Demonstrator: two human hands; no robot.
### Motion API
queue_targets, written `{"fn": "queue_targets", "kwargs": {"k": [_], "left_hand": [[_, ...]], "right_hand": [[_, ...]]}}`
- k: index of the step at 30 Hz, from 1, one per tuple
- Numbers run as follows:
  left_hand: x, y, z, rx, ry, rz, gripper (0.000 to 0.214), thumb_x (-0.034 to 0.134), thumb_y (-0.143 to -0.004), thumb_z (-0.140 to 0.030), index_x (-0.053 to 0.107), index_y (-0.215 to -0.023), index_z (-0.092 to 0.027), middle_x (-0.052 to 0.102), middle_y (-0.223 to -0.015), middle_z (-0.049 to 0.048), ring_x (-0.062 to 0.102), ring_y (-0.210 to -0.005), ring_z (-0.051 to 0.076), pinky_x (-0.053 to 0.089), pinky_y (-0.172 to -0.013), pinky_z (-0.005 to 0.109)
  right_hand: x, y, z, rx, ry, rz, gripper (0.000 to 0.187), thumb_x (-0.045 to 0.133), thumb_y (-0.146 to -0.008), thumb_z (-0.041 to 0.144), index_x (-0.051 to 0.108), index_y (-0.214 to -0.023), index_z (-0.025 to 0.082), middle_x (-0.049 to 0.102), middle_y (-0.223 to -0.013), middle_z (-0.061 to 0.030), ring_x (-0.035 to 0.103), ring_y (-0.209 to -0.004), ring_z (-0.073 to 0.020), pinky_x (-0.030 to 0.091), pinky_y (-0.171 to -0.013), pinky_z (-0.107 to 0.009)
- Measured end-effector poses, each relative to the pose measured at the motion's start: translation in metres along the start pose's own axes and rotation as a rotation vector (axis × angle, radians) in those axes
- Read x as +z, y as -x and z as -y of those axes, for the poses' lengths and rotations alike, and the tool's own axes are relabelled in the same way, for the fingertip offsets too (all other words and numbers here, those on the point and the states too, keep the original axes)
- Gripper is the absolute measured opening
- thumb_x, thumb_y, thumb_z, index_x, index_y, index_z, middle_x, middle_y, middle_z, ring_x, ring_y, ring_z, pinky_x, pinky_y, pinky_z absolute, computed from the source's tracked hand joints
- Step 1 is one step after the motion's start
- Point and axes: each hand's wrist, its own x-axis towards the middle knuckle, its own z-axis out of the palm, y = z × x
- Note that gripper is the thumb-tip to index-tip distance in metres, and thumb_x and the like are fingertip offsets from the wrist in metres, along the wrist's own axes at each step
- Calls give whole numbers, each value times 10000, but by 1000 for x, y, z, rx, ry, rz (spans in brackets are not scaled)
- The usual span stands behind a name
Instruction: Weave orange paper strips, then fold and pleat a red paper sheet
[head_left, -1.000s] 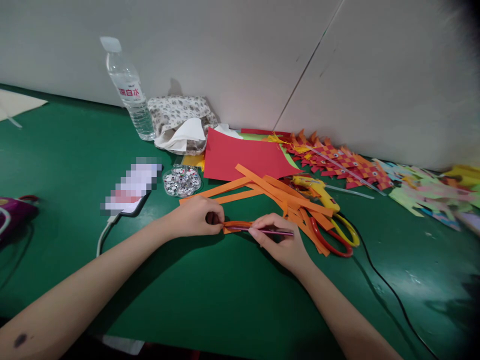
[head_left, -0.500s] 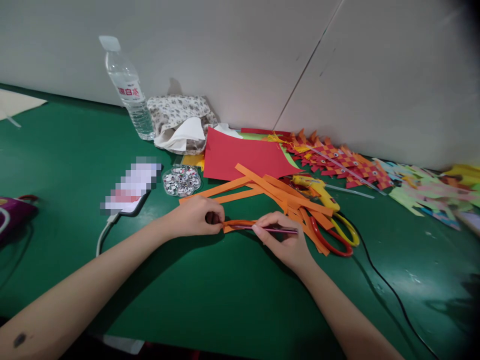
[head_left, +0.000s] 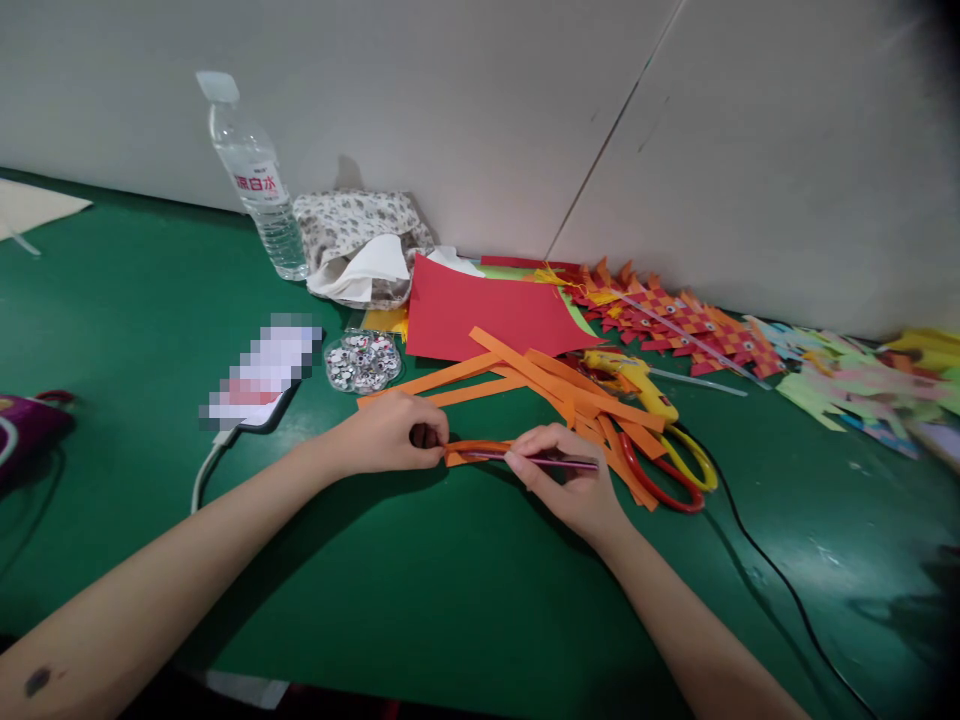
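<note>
My left hand [head_left: 397, 432] is closed, its fingertips pinching the left end of an orange paper strip [head_left: 480, 446] bent into a flat loop. In my right hand [head_left: 566, 475] is a slim purple pair of tweezers [head_left: 551, 461], held between thumb and fingers. The thin tip of the tweezers points left and lies against the strip near the left fingertips. Loose orange paper strips [head_left: 600, 395] lie in a pile just beyond both hands. Scissors with red and yellow handles [head_left: 664, 480] rest to the right, partly under those strips.
Red paper [head_left: 495, 310] lies behind the strips, near a yellow glue gun [head_left: 637, 385] with a black cord. Woven paper fish [head_left: 675, 320] line the wall. Left stand a water bottle [head_left: 259, 190], a tissue pouch [head_left: 360, 225], a bag of googly eyes [head_left: 364, 362] and a phone [head_left: 262, 375].
</note>
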Motion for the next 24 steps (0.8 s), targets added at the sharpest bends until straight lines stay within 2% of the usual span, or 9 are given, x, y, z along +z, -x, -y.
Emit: {"fn": "queue_targets", "kwargs": {"k": [5, 11, 19, 24], "left_hand": [[0, 0, 0, -6, -6, 0, 75, 598, -735, -160, 667, -764, -166, 653, -704, -17, 578, -597, 81, 410, -544, 170], [1, 0, 0, -5, 3, 1, 81, 592, -734, -164, 665, -769, -167, 658, -712, -11, 583, -604, 86, 419, -554, 175], [1, 0, 1, -2, 1, 2, 84, 586, -733, -164, 665, -762, -170, 661, -713, -10, 576, -597, 87, 410, -540, 178], [1, 0, 1, 3, 3, -1, 83, 587, -736, -170, 664, -766, -166, 661, -716, -7, 580, -598, 87, 415, -544, 176]], "right_hand": [[1, 0, -2, 13, 14, 49, 86, 677, -810, 240, 605, -772, 213, 677, -761, -35, 650, -701, -173, 515, -599, -291], [-1, 2, -3, 35, 23, -67, 125, 662, -823, 258, 578, -737, 219, 650, -685, -22, 633, -650, -170, 502, -549, -285], [4, 1, 1, -10, 6, 39, 78, 672, -809, 243, 610, -766, 222, 686, -748, -34, 659, -688, -175, 525, -590, -295], [2, 1, 0, 15, 38, -9, 112, 665, -816, 247, 590, -737, 218, 670, -726, -30, 648, -674, -171, 516, -585, -291]]}}
